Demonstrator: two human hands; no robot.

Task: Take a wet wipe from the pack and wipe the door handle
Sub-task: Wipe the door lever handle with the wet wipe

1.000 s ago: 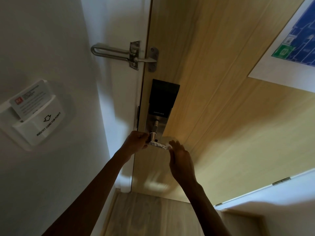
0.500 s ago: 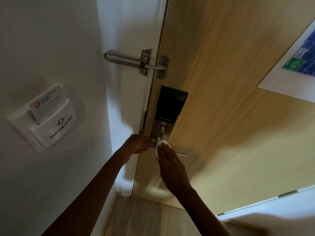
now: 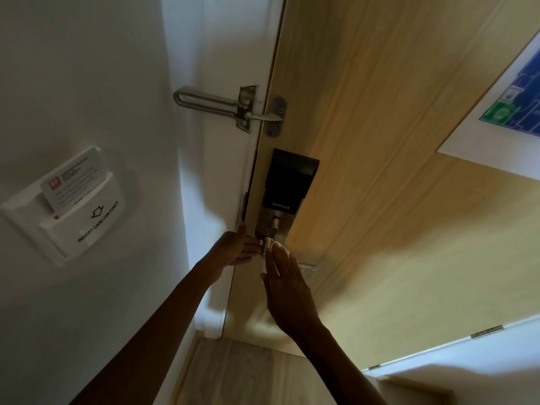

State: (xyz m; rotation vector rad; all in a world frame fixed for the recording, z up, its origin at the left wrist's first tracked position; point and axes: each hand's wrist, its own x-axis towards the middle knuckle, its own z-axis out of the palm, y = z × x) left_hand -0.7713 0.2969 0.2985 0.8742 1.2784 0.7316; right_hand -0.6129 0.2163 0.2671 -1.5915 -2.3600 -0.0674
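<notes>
Two bare hands meet at the door handle (image 3: 304, 266), which projects from the wooden door (image 3: 394, 171). Far to the left of the fingers, a white card holder (image 3: 62, 211) is fixed to the wall with a card (image 3: 71, 179) standing in its slot. Above the fingers and slightly left, a metal swing-bar guard (image 3: 210, 102) spans the gap between the frame and the door edge.

The left hand (image 3: 235, 248) reaches in from the lower left. Its fingers (image 3: 252, 247) lie extended and close together, with the tips touching the pivot end of the handle, just below the spindle. They are not wrapped around anything; the thumb points up along the door edge.

Directly above the fingertips of both hands sits the black smart lock (image 3: 287, 182), with its metal plate beneath it.

The right hand (image 3: 287, 290) lies flat over the handle, palm toward the door, its fingers (image 3: 282, 260) straight and together. They press the wet wipe (image 3: 277, 246) against the lever. The wipe shows as a small white patch at the fingertips, beside the left fingertips. The free end of the lever emerges just to the right of the right-hand fingers.

Far right of the fingers and higher, a printed plan (image 3: 508, 112) with blue and green areas is mounted on the door. The wipe pack is out of view.
</notes>
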